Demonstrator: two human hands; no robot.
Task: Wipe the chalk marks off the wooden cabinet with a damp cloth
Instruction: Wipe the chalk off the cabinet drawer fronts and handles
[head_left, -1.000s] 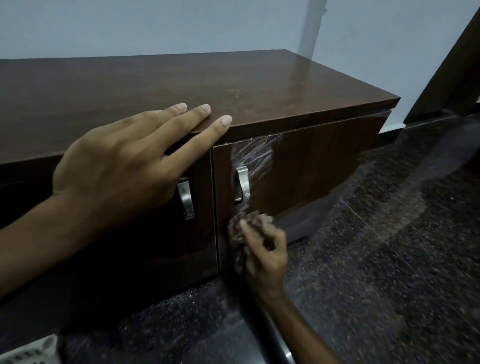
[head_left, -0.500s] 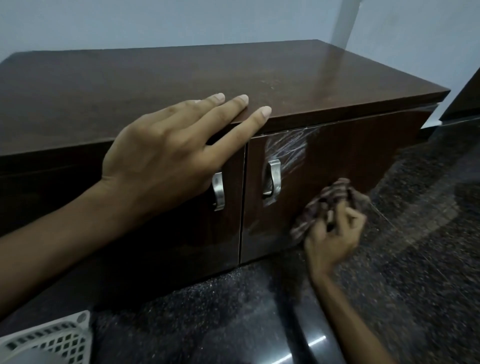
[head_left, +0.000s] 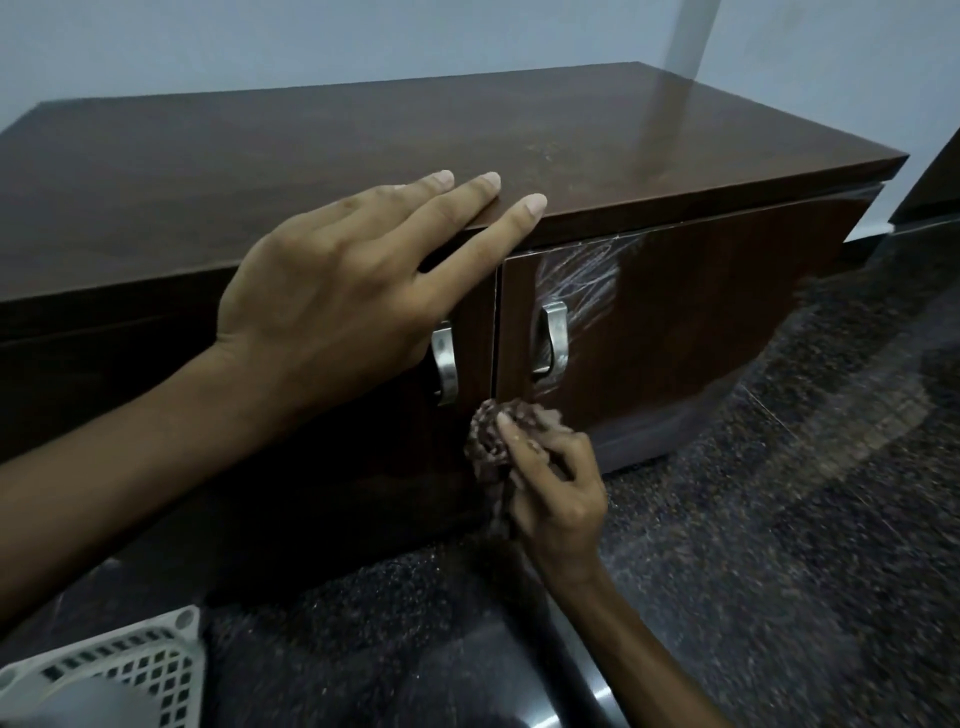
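Note:
A low dark wooden cabinet (head_left: 701, 322) with two doors stands in front of me. White chalk marks (head_left: 582, 275) streak the upper left of the right door, around its metal handle (head_left: 553, 338). My left hand (head_left: 343, 291) rests flat with straight fingers on the front edge of the cabinet top, above the left door's handle (head_left: 445, 358). My right hand (head_left: 553, 483) grips a bunched brown cloth (head_left: 491, 439) and presses it against the lower left corner of the right door, below the handle.
A white plastic lattice basket (head_left: 135, 670) sits at the bottom left on the dark speckled floor (head_left: 753, 545). A pale wall (head_left: 363, 41) stands behind the cabinet, and dark furniture (head_left: 930, 176) is at the far right edge.
My right hand swept the cloth right across the lower door, then back left to below the handle. My left hand stayed on the cabinet top.

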